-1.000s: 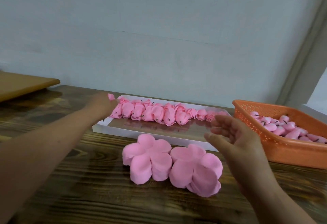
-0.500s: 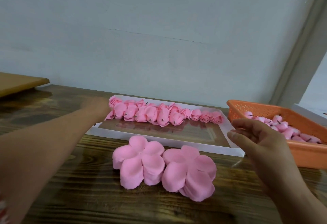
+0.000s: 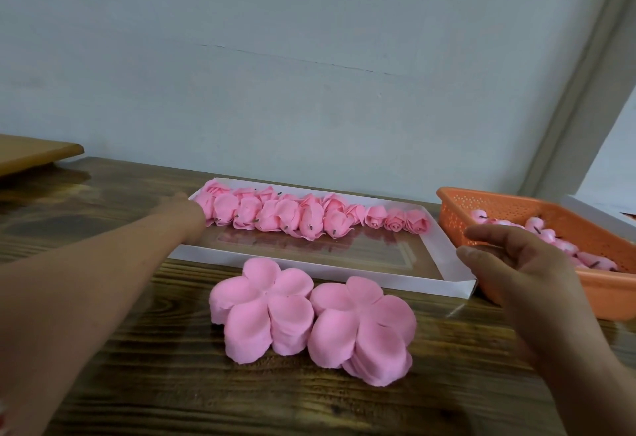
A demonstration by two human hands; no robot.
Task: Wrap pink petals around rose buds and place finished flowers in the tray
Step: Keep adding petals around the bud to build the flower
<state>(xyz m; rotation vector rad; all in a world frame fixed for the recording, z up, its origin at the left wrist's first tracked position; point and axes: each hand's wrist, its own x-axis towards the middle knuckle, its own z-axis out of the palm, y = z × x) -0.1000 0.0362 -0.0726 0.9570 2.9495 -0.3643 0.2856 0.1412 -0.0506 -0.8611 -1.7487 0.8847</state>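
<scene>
A white tray (image 3: 444,256) lies across the wooden table, with a row of finished pink roses (image 3: 309,218) along its far side. My left hand (image 3: 186,215) reaches to the row's left end and touches the roses there; its fingers are mostly hidden by the wrist. Two stacks of pink flower-shaped petals (image 3: 309,315) sit in front of the tray. My right hand (image 3: 512,260) hovers empty with loosely spread fingers at the near-left rim of the orange basket (image 3: 605,294), which holds several pink rose buds (image 3: 557,243).
A tan board (image 3: 31,156) lies at the far left of the table. A grey wall stands right behind the tray. A white box edge (image 3: 599,206) shows behind the basket. Bare wood lies in front of the petal stacks.
My right hand has moved right, from over the tray to the basket's rim. My left hand set a rose at the row's left end and stays there.
</scene>
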